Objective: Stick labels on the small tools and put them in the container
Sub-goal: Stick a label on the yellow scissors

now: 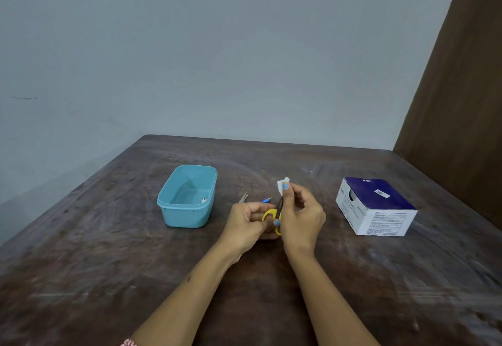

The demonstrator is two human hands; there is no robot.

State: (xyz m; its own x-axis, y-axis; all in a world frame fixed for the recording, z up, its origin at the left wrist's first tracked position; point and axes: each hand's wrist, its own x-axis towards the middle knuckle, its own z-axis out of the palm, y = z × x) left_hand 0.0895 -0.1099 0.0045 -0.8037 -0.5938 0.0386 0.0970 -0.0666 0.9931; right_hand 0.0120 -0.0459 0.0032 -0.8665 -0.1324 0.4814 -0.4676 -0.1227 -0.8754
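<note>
My left hand [245,224] grips small scissors with yellow handles [270,215] at the table's middle, blades pointing away from me. My right hand [301,216] pinches a small white label [282,182] between thumb and forefinger, just above the scissor blades. A light blue plastic container [165,204] stands to the left, with a small metal tool [203,199] lying inside near its right wall. On the table behind my left hand lie metal tweezers [243,198] and a small blue-handled tool [266,200], both partly hidden by my fingers.
A blue and white cardboard box [376,207] sits at the right of the dark wooden table [108,277]. A grey wall runs along the back and left, and a brown panel [456,101] rises at the right.
</note>
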